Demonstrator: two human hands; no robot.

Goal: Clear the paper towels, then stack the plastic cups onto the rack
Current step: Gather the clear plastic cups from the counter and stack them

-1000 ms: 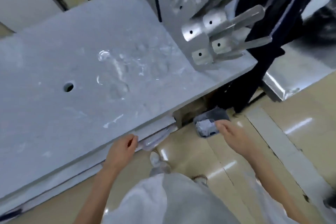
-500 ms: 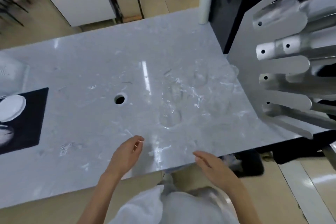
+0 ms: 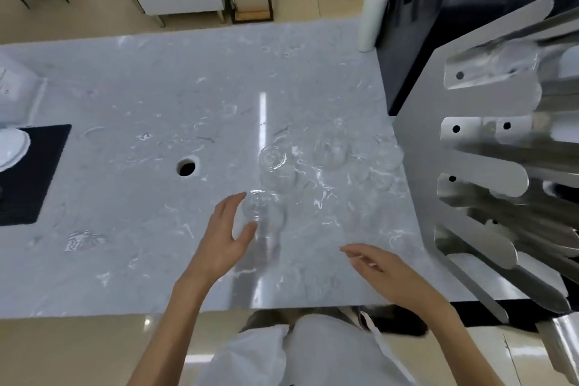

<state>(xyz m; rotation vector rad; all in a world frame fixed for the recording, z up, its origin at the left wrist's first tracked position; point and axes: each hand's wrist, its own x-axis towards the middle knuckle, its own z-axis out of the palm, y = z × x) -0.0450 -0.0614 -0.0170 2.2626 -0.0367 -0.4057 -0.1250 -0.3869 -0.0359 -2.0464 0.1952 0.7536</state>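
Several clear plastic cups stand upside down on the grey marble counter [image 3: 131, 110]. The nearest cup [image 3: 261, 213] sits just right of my left hand [image 3: 224, 238], whose spread fingers curve beside it without closing. More cups [image 3: 275, 166] [image 3: 330, 150] [image 3: 385, 157] stand farther back and to the right. My right hand [image 3: 385, 269] hovers open above the counter's front edge, holding nothing. The metal rack [image 3: 488, 178], with flat steel prongs, rises at the right edge of the counter. No paper towels show on the counter.
A round hole [image 3: 186, 167] pierces the counter left of the cups. A black mat [image 3: 34, 172] with a white dish [image 3: 11, 147] lies at the far left. A tall white bottle [image 3: 374, 9] stands at the back right corner.
The view has swung up from the floor and bin under the counter to the counter top. Both hands rose from below the edge; my left hand has reached forward beside the nearest cup.
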